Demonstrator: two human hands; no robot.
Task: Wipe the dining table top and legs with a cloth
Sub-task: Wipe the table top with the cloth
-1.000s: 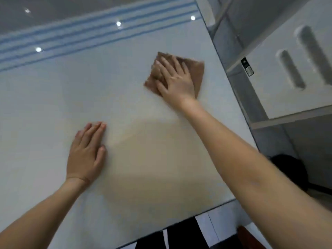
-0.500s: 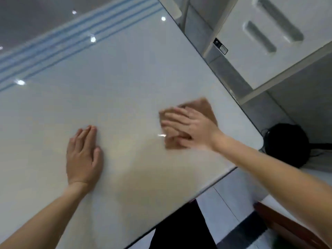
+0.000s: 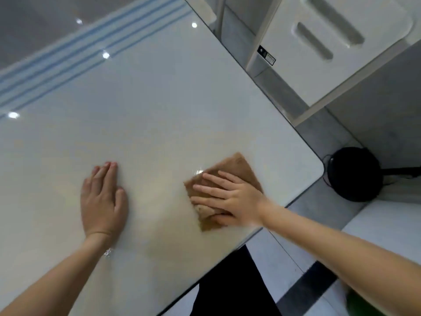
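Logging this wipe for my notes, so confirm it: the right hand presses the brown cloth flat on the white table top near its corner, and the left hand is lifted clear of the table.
One detail is wrong. The left hand is not lifted; the head view shows it lying palm down, flat on the table top. The rest holds: the right hand presses the brown cloth flat near the corner.

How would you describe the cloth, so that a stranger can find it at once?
Look at the white table, near its rounded corner by the person. The cloth lies flat there under the right hand. It is the only brown thing on the table; the left hand rests bare.
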